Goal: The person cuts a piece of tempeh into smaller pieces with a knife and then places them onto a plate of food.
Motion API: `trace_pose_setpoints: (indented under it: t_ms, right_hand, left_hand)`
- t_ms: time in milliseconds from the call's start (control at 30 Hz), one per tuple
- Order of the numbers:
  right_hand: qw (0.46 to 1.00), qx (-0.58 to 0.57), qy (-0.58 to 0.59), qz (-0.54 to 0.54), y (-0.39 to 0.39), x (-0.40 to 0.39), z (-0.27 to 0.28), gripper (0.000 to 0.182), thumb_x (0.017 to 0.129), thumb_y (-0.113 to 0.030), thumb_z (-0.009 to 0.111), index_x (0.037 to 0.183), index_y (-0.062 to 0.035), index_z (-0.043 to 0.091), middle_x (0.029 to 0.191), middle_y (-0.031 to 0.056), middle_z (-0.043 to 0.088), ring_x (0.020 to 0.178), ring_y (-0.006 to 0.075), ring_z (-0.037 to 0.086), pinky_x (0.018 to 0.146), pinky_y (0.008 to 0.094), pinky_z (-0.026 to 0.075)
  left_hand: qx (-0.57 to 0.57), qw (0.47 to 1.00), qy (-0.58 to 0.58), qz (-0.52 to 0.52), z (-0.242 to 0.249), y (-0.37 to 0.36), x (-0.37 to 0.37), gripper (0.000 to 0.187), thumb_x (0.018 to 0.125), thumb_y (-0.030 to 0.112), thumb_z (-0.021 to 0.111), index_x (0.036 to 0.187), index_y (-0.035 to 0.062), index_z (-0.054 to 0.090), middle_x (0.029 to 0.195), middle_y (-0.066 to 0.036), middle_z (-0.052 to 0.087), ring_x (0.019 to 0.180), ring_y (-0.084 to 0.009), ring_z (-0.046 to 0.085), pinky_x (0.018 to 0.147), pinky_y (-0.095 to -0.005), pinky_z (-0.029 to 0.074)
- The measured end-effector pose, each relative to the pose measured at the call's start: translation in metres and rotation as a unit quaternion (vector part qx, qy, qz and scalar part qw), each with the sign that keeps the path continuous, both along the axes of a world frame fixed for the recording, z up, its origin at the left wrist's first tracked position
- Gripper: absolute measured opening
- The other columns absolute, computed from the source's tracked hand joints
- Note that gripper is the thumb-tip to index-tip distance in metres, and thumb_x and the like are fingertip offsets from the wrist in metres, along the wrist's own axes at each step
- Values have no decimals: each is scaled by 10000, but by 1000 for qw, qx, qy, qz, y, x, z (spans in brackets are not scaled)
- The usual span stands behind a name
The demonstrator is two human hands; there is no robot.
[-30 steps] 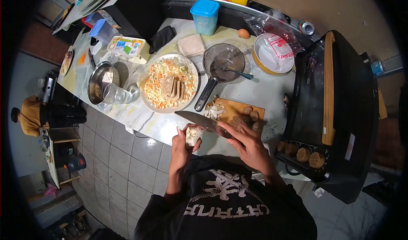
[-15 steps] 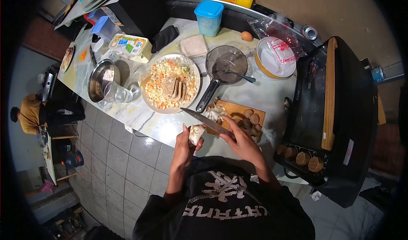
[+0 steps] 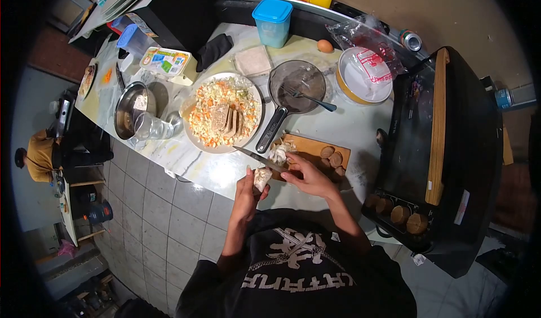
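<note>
1. Your left hand (image 3: 245, 197) is pinching a pale chunk (image 3: 262, 177) between thumb and fingers, held off the near-left corner of the cutting board (image 3: 310, 144).
2. Your right hand (image 3: 309, 178) is curled around a knife (image 3: 259, 159), with most of the handle hidden by your fingers. The blade angles out past the board's left side, its tip near the rim of a plate. You cannot tell from this angle whether the edge touches the chunk.
3. On the board itself, you have white slivers (image 3: 279, 150) heaped at the left end and round brown pieces (image 3: 332, 157) gathered at the right.
4. Left of the board, your plate (image 3: 217, 148) carries chopped vegetables (image 3: 204, 121) in white and orange, with a partly sliced brown block (image 3: 221, 118) lying on top.
5. Beyond the board sits your frying pan (image 3: 293, 76), its handle slanting down toward the board's far-left corner; a fork (image 3: 315, 100) rests in it, the end over the rim.
6. Farther beyond the board on the table (image 3: 360, 123), you have an egg (image 3: 325, 46) and, to the right of it, a yellow-sided bowl (image 3: 348, 90).
7. Right of the board lies a spoon (image 3: 382, 139), just beside the black oven (image 3: 414, 132).
8. Well left of the board, past the plate, stand a clear glass (image 3: 153, 127) and a metal bowl (image 3: 121, 115).
</note>
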State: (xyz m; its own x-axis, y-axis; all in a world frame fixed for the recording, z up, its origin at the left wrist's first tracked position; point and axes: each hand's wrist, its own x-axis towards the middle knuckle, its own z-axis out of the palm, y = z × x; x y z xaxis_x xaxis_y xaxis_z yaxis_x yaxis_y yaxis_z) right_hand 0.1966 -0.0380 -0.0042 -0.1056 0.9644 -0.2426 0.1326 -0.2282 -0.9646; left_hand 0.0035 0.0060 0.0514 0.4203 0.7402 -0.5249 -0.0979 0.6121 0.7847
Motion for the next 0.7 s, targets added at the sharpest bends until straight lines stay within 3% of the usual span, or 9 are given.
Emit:
trace_pose_setpoints:
  t_ms: [100,167,300,400,467,600,667,700]
  right_hand:
    - [1000,-2,15,-5,4,-2,3,691,892,-183,647,1421,6,244,866,75,597,764,98,533,624,245,420]
    - [1000,-22,-12,14,7,2,18,792,889,-303,635,1423,59,175,817,112,627,699,154,540,631,307,436]
    - [998,-17,-45,31,6,5,16,834,885,-314,636,1425,75,135,797,120,623,700,171,549,622,315,437]
    - [996,-37,-68,37,8,6,21,852,872,-321,643,1416,98,139,786,136,616,704,212,569,627,337,444]
    - [984,-21,-162,71,8,7,22,839,850,-290,658,1396,121,172,772,153,607,721,274,591,647,365,453]
    - [976,-38,-211,49,9,2,33,771,807,-154,690,1403,57,249,718,131,561,639,243,567,624,360,458]
    - [971,-20,-238,10,7,-1,28,650,811,-187,646,1343,30,342,796,204,619,809,388,608,720,446,470]
    - [971,-19,-238,11,8,-2,28,650,811,-187,646,1343,30,342,796,204,619,809,388,608,720,446,470]
  left_hand:
    - [3,1000,13,15,-3,1,-4,581,1007,469,279,1118,-31,553,666,-45,532,531,-102,420,501,-237,324]
    - [10,999,24,22,-4,2,-5,584,1006,473,280,1104,-30,559,663,-44,531,532,-100,418,500,-238,321]
    - [23,999,25,16,-5,2,-6,596,1005,480,278,1092,-33,569,661,-42,529,532,-97,415,498,-236,316]
    - [15,999,26,14,-5,3,-7,608,1003,488,276,1101,-31,576,658,-38,527,533,-91,410,498,-230,310]
    - [25,999,23,6,-2,3,-7,616,1003,492,271,1130,-27,578,655,-32,523,533,-85,405,497,-225,303]
    - [37,999,21,11,4,6,-7,616,1004,490,267,1145,-20,582,650,-25,518,532,-80,400,496,-220,298]
    - [42,999,24,22,6,6,-7,582,1015,437,271,1130,-49,570,650,-26,496,533,-89,383,503,-228,293]
    - [42,999,23,22,6,6,-7,582,1015,437,271,1130,-49,570,650,-26,496,533,-89,383,503,-228,293]
